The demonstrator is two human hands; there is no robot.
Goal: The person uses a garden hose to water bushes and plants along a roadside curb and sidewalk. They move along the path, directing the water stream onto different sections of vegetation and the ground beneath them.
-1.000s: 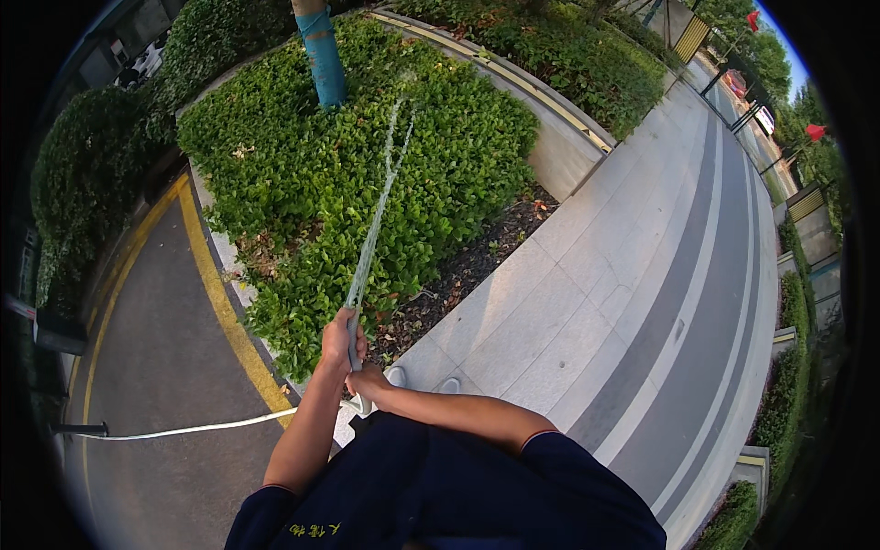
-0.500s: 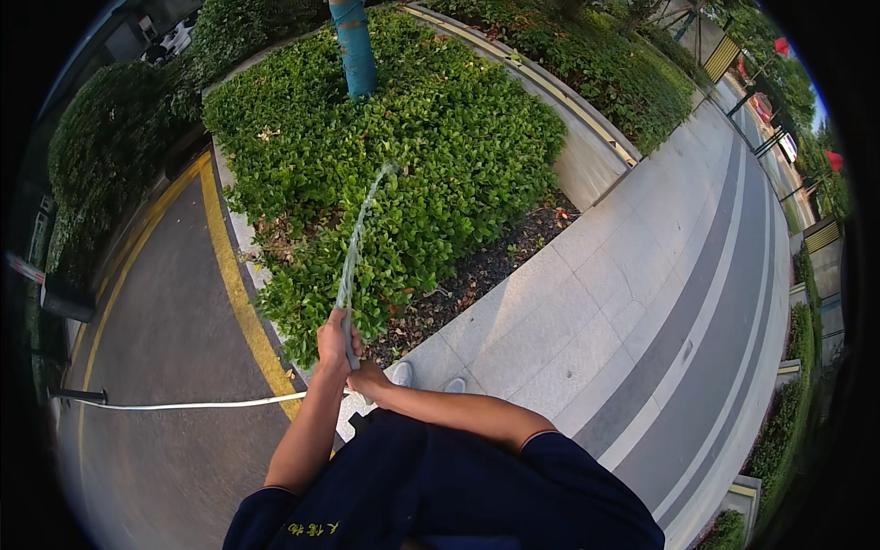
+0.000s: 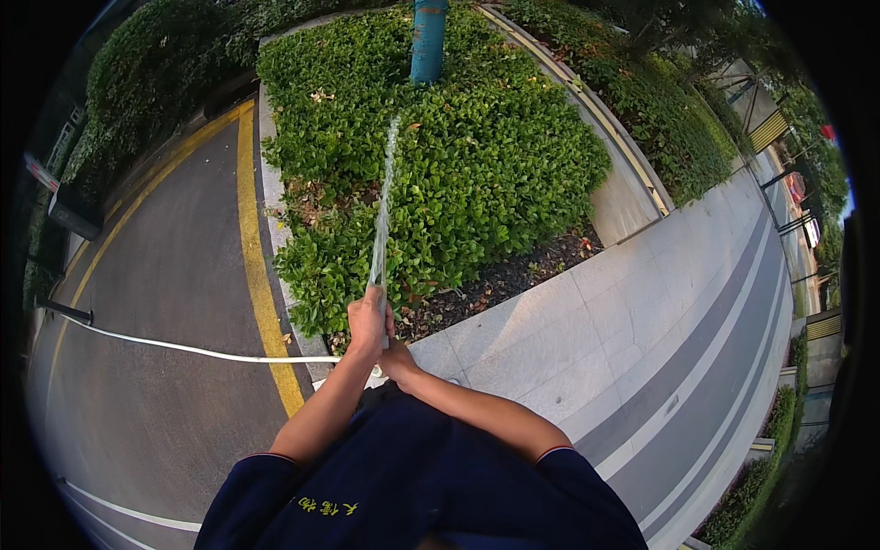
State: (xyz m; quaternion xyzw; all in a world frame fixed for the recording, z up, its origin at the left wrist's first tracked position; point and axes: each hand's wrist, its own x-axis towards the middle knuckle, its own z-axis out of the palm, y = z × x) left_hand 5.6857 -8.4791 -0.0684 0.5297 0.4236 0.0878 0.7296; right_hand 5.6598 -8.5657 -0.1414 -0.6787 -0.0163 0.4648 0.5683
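My left hand is wrapped round the end of a white hose, with the thumb side at its mouth. Just below and to the right of it, my right hand is closed on the same hose; its fingers are partly hidden. A stream of water shoots forward from the hose end over a bed of low green shrubs. From my hands the hose runs left across the dark driveway.
A tree trunk wrapped in blue rises from the bed. Yellow lines mark the driveway at left. Pale stone paving with grey stripes lies at right. A low wall borders the bed. A barrier post stands far left.
My view has turned left, so the shrub bed and trunk sit farther right. The water stream now points straighter ahead, and both hands still hold the hose.
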